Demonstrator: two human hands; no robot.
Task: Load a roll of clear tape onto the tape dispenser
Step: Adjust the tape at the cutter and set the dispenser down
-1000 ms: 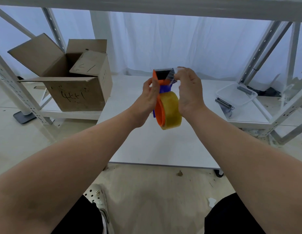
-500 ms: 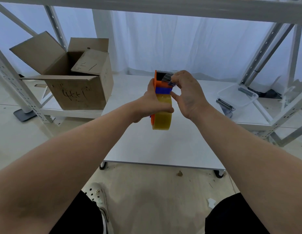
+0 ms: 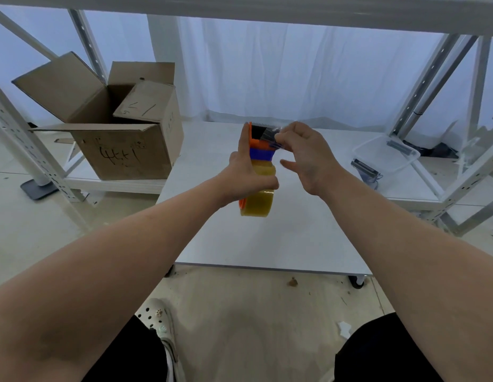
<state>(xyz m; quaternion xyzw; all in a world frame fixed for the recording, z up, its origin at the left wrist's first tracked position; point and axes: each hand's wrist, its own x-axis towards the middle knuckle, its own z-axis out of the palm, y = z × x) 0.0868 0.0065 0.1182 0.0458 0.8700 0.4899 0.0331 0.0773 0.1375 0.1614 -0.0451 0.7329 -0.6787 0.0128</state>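
An open cardboard box [image 3: 124, 153] stood on the low shelf to the left of the white table [image 3: 267, 238]. A clear bin [image 3: 388, 158] lay on the shelf to the right. One dispenser [image 3: 255, 139], one roll [image 3: 257, 202] and two hands were in use, held above the table and well apart from the box and the bin.

The left hand [image 3: 248, 177] gripped the dispenser body, covering its middle and the top of the roll, with one finger straight along the orange side.

The dispenser was orange with a blue part and a toothed blade on top. The yellowish clear roll sat in its lower end.

The right hand [image 3: 306, 158] had its fingers curled onto the tape end [image 3: 268, 137] just below the blade, with the thumb blurred and apart. I could not tell whether it gripped the tape.
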